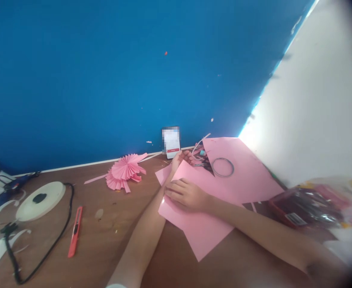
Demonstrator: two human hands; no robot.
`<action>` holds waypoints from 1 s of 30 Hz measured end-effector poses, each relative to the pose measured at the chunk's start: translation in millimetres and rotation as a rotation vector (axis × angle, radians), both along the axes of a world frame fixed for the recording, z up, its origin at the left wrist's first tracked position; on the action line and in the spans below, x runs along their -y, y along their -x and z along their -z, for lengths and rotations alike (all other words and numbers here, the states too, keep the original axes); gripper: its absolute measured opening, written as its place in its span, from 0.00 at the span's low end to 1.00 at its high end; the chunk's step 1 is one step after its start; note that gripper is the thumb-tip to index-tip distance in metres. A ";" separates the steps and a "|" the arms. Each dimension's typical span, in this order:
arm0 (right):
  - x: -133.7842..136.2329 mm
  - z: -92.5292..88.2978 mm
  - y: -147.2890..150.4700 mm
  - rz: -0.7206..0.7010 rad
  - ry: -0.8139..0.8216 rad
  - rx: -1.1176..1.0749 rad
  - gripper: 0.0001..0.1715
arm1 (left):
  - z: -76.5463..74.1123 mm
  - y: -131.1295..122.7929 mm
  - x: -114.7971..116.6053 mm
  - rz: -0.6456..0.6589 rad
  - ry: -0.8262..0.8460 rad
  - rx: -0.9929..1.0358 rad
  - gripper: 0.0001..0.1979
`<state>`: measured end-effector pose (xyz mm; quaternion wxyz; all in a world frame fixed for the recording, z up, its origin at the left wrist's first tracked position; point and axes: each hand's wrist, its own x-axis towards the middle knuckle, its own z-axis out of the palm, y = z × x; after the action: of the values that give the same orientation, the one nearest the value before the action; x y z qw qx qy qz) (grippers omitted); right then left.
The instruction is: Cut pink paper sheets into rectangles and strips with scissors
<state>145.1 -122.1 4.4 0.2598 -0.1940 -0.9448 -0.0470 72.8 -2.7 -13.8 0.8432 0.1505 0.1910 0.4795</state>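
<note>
My right hand [186,194] lies flat across a pink paper sheet [206,236], its fingers stretched toward the sheet's left edge; the thumb is hidden. Reaching farther out, my left hand [183,157] has its palm turned up and its fingers loosely curled but apart, with nothing visible in them. The sheet partly covers my left wrist and forearm. Just right of my left hand is a small cluster of dark items [204,162], with what look like scissors, too small to make out fully. Another large pink sheet [254,176] lies behind, bearing a grey ring [223,167].
A phone [172,142] leans against the blue wall. Pleated pink paper fans [125,172] lie left of it. Nearer on the left are a red box cutter [75,232] and a round cream device [41,202] with a black cable. A plastic-wrapped package [305,208] sits right.
</note>
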 end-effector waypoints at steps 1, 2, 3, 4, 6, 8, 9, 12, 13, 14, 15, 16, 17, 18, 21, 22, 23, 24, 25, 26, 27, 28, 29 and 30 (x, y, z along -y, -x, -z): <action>3.2 -0.9 1.3 -0.013 0.006 0.011 0.19 | 0.4 -1.0 -0.7 -0.006 0.029 0.003 0.12; 7.1 -2.2 3.0 -0.028 0.016 0.025 0.19 | 0.6 -2.1 -1.2 -0.015 0.058 -0.002 0.12; 11.6 -4.0 5.1 -0.050 0.026 0.042 0.19 | 0.5 -3.3 -1.3 -0.025 0.079 -0.010 0.13; 16.5 -5.9 7.7 -0.068 0.041 0.042 0.20 | 0.2 -4.3 -1.0 -0.036 0.089 -0.018 0.13; 26.1 -9.8 13.2 -0.098 0.087 0.061 0.21 | -0.6 -5.7 1.0 -0.057 0.066 -0.021 0.12; 33.2 -12.7 18.1 -0.148 0.112 0.074 0.23 | -1.9 -5.9 4.0 -0.053 0.027 -0.012 0.10; 35.5 -13.4 19.9 -0.161 0.124 0.074 0.25 | -2.7 -5.5 5.6 -0.048 0.019 -0.010 0.10; 37.4 -13.1 22.0 -0.170 0.134 0.076 0.26 | -5.3 -4.1 8.9 -0.035 0.025 -0.020 0.10; 37.1 -12.4 21.9 -0.167 0.125 0.083 0.26 | -6.2 -3.7 9.4 -0.033 0.027 -0.024 0.10; 36.5 -11.4 21.5 -0.161 0.111 0.091 0.25 | -6.9 -3.5 9.6 -0.033 0.027 -0.027 0.09; 35.9 -10.3 20.9 -0.158 0.092 0.099 0.24 | -7.4 -3.6 9.5 -0.032 0.023 -0.029 0.09; 35.0 -9.1 20.0 -0.157 0.072 0.105 0.23 | -7.7 -4.0 9.1 -0.034 0.019 -0.030 0.09; 33.7 -7.8 18.9 -0.161 0.055 0.105 0.22 | -7.9 -4.5 8.5 -0.036 0.018 -0.037 0.09; 32.1 -6.6 17.5 -0.162 0.045 0.100 0.22 | -7.8 -5.2 7.8 -0.039 0.020 -0.050 0.09; 24.3 -3.1 12.1 -0.115 0.058 0.053 0.21 | -6.3 -6.8 5.2 -0.041 0.038 -0.112 0.10; 21.0 -2.0 10.4 -0.076 0.072 0.027 0.20 | -5.4 -6.9 4.4 -0.037 0.038 -0.127 0.10; 17.6 -0.8 8.8 -0.032 0.085 -0.005 0.20 | -4.3 -6.6 3.8 -0.026 0.029 -0.132 0.10; 14.4 0.6 7.6 0.012 0.097 -0.036 0.20 | -3.1 -6.1 3.4 -0.016 0.010 -0.126 0.10; 11.4 1.9 6.8 0.051 0.103 -0.068 0.19 | -1.9 -5.6 3.0 -0.006 -0.014 -0.113 0.10; 8.8 3.3 6.2 0.085 0.103 -0.096 0.19 | -0.8 -5.1 2.8 0.000 -0.037 -0.098 0.10; 6.4 4.6 5.7 0.113 0.097 -0.118 0.19 | 0.2 -4.7 2.6 0.004 -0.055 -0.083 0.10; 4.2 5.5 5.1 0.136 0.089 -0.134 0.19 | 1.0 -4.5 2.5 0.004 -0.065 -0.071 0.10; 2.1 6.1 4.3 0.152 0.078 -0.142 0.19 | 1.6 -4.5 2.3 0.001 -0.066 -0.065 0.10; -0.2 6.2 3.0 0.163 0.068 -0.145 0.18 | 2.0 -4.5 2.2 -0.003 -0.064 -0.063 0.10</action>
<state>142.1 -121.9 -1.7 0.3161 -0.2816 -0.9057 -0.0219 77.3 -4.9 -15.8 0.8309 0.1920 0.2023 0.4815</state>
